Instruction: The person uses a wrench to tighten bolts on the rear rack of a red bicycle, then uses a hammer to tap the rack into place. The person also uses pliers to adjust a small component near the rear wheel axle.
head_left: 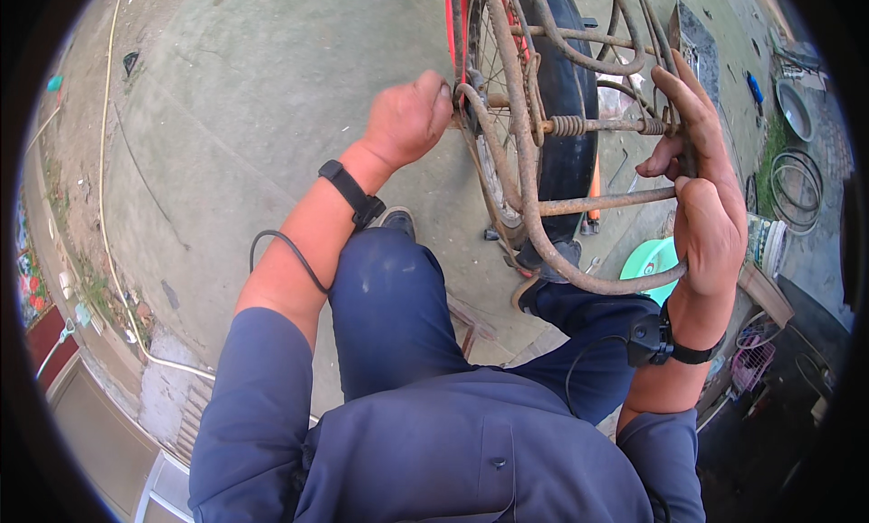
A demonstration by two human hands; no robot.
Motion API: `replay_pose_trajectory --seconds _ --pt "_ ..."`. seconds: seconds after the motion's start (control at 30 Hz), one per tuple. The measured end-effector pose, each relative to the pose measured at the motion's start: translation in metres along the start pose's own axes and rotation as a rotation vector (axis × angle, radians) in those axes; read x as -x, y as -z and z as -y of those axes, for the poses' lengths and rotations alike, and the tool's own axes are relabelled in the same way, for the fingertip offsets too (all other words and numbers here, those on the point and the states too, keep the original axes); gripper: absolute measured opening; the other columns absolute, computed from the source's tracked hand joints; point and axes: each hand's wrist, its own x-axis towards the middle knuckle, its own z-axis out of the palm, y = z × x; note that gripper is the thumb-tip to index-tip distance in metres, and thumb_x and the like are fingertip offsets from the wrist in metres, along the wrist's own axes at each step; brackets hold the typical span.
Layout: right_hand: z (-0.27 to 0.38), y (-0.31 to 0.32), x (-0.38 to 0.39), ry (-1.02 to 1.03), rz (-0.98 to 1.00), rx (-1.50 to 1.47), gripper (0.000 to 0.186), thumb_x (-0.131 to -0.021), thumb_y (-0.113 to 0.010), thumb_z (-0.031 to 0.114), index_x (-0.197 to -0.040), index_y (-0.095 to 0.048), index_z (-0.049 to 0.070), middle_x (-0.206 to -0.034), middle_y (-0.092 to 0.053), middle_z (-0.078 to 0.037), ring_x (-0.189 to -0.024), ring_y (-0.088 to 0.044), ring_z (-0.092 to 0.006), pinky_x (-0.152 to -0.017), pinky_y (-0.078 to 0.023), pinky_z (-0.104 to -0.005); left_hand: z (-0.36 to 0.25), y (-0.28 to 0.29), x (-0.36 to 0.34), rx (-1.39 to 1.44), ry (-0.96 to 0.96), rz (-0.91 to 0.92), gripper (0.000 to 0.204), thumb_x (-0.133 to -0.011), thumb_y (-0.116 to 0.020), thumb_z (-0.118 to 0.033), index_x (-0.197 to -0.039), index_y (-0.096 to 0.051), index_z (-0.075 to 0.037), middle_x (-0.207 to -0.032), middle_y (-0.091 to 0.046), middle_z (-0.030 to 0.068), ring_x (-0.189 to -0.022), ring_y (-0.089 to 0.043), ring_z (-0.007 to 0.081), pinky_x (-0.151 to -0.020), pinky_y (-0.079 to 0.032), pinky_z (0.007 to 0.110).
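A bicycle's rear wheel with a black tyre stands upright in front of me, right of the middle. Around it runs a rusty tubular rear rack, with a coil spring on its cross rod. My left hand is closed at the wheel's left side, beside the red frame; what its fingers hold, if anything, is hidden. On the opposite side, my right hand is wrapped around the rack's right side, thumb near the lower crossbar. Part of the rack is hidden behind that hand.
A mint-green basin and a wrench lie on the ground near my right foot. Farther right are a white bucket, a grey basin and coiled hoops. A pale hose runs along the left.
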Motion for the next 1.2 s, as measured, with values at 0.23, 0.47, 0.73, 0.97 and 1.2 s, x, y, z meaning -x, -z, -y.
replay_pose_trajectory --seconds 0.23,0.47,0.73,0.97,1.2 --pt "0.0 0.002 0.001 -0.007 0.024 0.06 0.07 -0.076 -0.037 0.015 -0.14 -0.046 -0.012 -0.152 -0.041 -0.022 -0.081 -0.05 -0.0135 -0.084 -0.044 -0.0274 0.003 -0.002 -0.001 0.058 0.029 0.01 0.015 -0.094 -0.054 -0.016 -0.086 -0.052 -0.004 -0.061 -0.058 0.0194 -0.057 -0.059 0.0416 -0.053 -0.047 0.051" --pt "-0.005 0.006 0.0 0.036 0.066 0.109 0.068 -0.077 -0.038 0.016 -0.139 -0.048 -0.01 -0.151 -0.042 -0.021 -0.08 -0.05 -0.0125 -0.089 -0.042 -0.028 0.001 0.001 -0.002 0.086 0.041 0.023 0.013 -0.094 -0.054 -0.014 -0.086 -0.053 -0.004 -0.064 -0.059 0.0198 -0.059 -0.059 0.0414 -0.055 -0.047 0.05" --pt "0.001 -0.004 0.005 -0.023 -0.021 -0.092 0.068 -0.077 -0.038 0.015 -0.139 -0.048 -0.011 -0.151 -0.042 -0.021 -0.081 -0.05 -0.0136 -0.088 -0.043 -0.0301 0.001 0.01 0.009 -0.008 -0.03 0.041 0.009 -0.094 -0.057 -0.014 -0.089 -0.055 -0.005 -0.07 -0.062 0.0177 -0.062 -0.061 0.0397 -0.055 -0.048 0.048" --pt "0.003 -0.007 0.002 -0.031 -0.041 -0.107 0.068 -0.077 -0.037 0.015 -0.139 -0.048 -0.011 -0.152 -0.041 -0.022 -0.081 -0.048 -0.0144 -0.086 -0.044 -0.0312 -0.002 0.019 0.007 -0.004 0.024 -0.004 0.008 -0.094 -0.058 -0.014 -0.09 -0.057 -0.007 -0.071 -0.063 0.016 -0.062 -0.062 0.0382 -0.055 -0.049 0.046" --pt "0.019 -0.014 0.001 0.078 -0.035 -0.239 0.068 -0.078 -0.037 0.016 -0.139 -0.047 -0.012 -0.152 -0.041 -0.022 -0.081 -0.047 -0.0144 -0.087 -0.045 -0.0318 -0.008 0.017 0.007 -0.05 -0.045 0.068 0.01 -0.091 -0.061 -0.014 -0.086 -0.056 -0.007 -0.07 -0.063 0.015 -0.06 -0.061 0.0367 -0.053 -0.049 0.044"
